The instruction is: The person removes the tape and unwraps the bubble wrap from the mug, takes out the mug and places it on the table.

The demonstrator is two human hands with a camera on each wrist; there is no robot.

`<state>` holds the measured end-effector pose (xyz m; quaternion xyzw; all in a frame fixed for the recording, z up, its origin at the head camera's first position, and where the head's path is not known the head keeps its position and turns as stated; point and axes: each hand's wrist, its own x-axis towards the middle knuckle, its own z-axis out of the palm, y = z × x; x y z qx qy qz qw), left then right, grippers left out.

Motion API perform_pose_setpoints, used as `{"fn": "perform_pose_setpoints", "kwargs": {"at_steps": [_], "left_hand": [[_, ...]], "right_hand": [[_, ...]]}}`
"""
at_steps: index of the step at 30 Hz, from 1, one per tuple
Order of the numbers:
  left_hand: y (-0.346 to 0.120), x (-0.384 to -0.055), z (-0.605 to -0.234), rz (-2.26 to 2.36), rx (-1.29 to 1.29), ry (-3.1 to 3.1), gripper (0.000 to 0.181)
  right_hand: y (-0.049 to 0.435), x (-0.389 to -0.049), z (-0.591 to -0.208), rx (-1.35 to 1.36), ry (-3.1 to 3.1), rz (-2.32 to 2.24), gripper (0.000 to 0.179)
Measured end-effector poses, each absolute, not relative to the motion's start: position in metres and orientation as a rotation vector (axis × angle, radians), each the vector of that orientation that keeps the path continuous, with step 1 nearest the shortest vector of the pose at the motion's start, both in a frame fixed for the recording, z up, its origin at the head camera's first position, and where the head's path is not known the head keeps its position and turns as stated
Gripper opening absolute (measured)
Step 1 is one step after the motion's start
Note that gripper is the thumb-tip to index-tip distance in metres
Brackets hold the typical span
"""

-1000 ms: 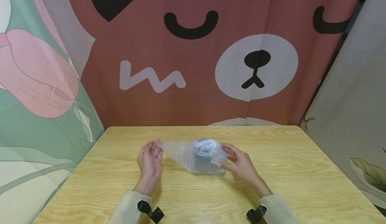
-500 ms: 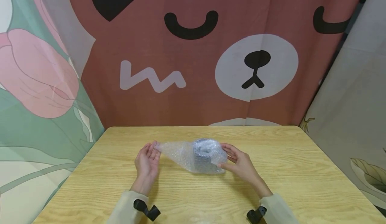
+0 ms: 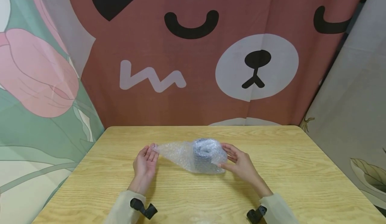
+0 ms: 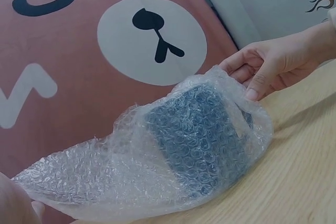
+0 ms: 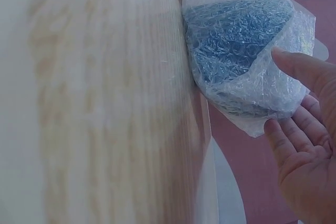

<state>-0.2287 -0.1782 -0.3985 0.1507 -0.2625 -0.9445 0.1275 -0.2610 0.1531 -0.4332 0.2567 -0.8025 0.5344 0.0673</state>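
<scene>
A bluish object (image 4: 194,135) wrapped in clear bubble wrap sits on the wooden table; the layers blur what it is. In the head view the bubble wrap (image 3: 178,153) stretches left from the bundle and narrows to a point. My left hand (image 3: 145,165), palm turned up, pinches that narrow end at its fingertips. At the bundle's right side my right hand (image 3: 239,162) grips it, thumb in front and fingers behind. The right wrist view shows the thumb of the right hand (image 5: 310,124) pressing a loose flap of the wrap.
The wooden table (image 3: 193,197) reaches back to a curtain (image 3: 193,106) printed with a bear's face. Other printed curtains hang at the left (image 3: 45,123) and right (image 3: 346,117). A black strap mount sits on each wrist.
My left hand has drifted left and slightly down, drawing the loose end of the bubble wrap out longer. The bundle and my right hand stay in place.
</scene>
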Motion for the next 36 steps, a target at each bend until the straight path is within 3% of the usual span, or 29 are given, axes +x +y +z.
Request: {"fn": "perform_pose_setpoints", "kwargs": {"at_steps": [22, 36], "left_hand": [[-0.182, -0.227, -0.398, -2.749, 0.412, -0.734, 0.024], [-0.184, -0.230, -0.384, -2.296, 0.204, -1.154, 0.022]], "right_hand": [[0.154, -0.259, -0.431, 0.787, -2.442, 1.573, 0.069], [0.156, -0.257, -0.424, 0.783, -2.467, 1.513, 0.071]]}}
